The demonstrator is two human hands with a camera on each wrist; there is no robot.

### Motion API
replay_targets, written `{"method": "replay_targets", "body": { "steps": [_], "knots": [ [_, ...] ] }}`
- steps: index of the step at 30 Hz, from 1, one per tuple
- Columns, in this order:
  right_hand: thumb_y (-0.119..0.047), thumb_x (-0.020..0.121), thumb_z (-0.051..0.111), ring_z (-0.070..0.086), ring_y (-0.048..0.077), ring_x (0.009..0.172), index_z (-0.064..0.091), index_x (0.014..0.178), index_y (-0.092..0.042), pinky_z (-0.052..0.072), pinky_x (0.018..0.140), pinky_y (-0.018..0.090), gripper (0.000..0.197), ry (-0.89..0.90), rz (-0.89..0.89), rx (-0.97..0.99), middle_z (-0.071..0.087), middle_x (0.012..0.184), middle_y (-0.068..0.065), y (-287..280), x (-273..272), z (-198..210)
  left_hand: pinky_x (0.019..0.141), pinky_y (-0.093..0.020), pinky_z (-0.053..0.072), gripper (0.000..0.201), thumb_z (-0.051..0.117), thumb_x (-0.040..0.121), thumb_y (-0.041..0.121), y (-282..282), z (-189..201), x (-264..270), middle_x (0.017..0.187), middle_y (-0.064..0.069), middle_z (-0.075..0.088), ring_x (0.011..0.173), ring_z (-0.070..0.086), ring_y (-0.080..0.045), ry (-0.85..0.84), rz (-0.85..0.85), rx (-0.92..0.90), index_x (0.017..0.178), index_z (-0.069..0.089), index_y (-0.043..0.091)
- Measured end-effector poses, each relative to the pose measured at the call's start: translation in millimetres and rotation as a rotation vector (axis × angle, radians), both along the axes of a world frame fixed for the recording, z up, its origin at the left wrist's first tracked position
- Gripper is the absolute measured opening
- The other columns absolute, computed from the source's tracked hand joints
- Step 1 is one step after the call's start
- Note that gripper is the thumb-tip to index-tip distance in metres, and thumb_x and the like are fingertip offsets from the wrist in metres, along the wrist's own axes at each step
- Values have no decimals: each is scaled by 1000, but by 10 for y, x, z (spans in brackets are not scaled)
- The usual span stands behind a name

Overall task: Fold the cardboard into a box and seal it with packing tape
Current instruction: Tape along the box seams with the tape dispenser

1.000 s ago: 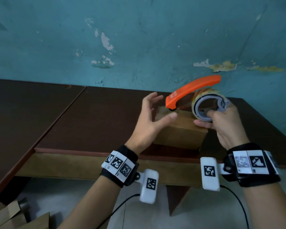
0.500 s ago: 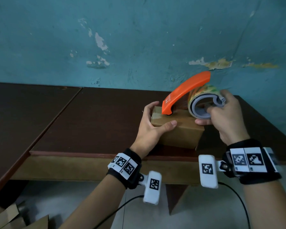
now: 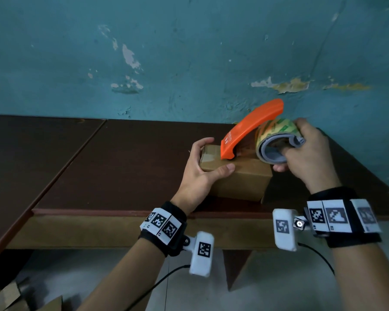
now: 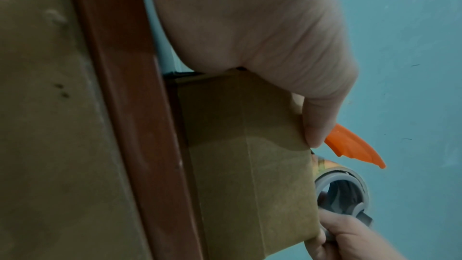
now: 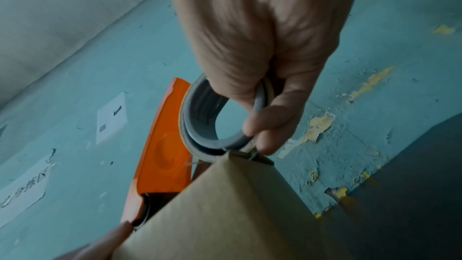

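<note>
Your left hand (image 3: 197,176) grips the left end of the cardboard box (image 3: 240,179): the thumb lies curled along the near top edge and the fingers wrap over the far side. In the left wrist view the thumb tip sits at the box's top corner, right beside the orange tip of the dispenser.

Your right hand (image 3: 305,158) holds the tape dispenser (image 3: 252,126) by its grey ring, fingers hooked through the ring's opening and thumb under the roll of packing tape (image 3: 276,131). The right wrist view confirms the fingers curled round the grey ring.

The dispenser's orange guard slopes down to the left, and its front end touches the top of the box near your left thumb. The roll sits over the right part of the box top.

A strip of tape (image 3: 208,157) already lies on the left part of the top face.

The box rests on the dark brown tabletop (image 3: 126,167), close to its near edge. Behind stands a teal wall (image 3: 189,52) with flaking paint. Loose cardboard pieces (image 3: 7,297) lie on the floor at lower left.
</note>
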State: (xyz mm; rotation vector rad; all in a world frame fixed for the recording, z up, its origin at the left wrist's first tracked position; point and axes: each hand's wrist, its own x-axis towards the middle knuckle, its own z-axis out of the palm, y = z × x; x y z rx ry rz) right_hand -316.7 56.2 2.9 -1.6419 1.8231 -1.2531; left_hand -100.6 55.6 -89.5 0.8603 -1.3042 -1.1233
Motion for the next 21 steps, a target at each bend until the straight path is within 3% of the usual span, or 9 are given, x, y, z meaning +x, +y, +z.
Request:
{"method": "replay_targets", "body": {
  "steps": [7,14,17,21],
  "knots": [
    [10,90,62,70,22,77,56,115,-21,63,60,42,40,-26,-19,33,59,113,3,8,-115,-8,88,-25,56,74,86,71,18,-7,-4,-18,130,-11,61,105,67,-14,69,1,7,138,53,19],
    [2,85,72,73,26,66,62,104,-28,63,61,39,37,28,-64,-22,70,97,3,-2,-310,-77,89,-28,56,76,90,66,27,-44,-32,-20,135,-16,58,119,64,-32,82,12,30,134,55,24],
    [1,83,73,72,26,62,64,103,-26,63,63,42,35,84,-90,-31,71,93,2,-10,-344,-89,87,-25,55,73,87,71,19,-44,-27,-13,131,-12,60,113,66,-23,76,7,34,136,54,22],
    [-4,76,79,70,31,95,69,109,-23,57,88,52,39,153,-166,-42,73,101,6,11,-463,-71,85,-24,56,73,86,71,16,-29,-6,-11,122,-1,62,104,66,-9,93,5,44,136,53,19]
  ]
}}
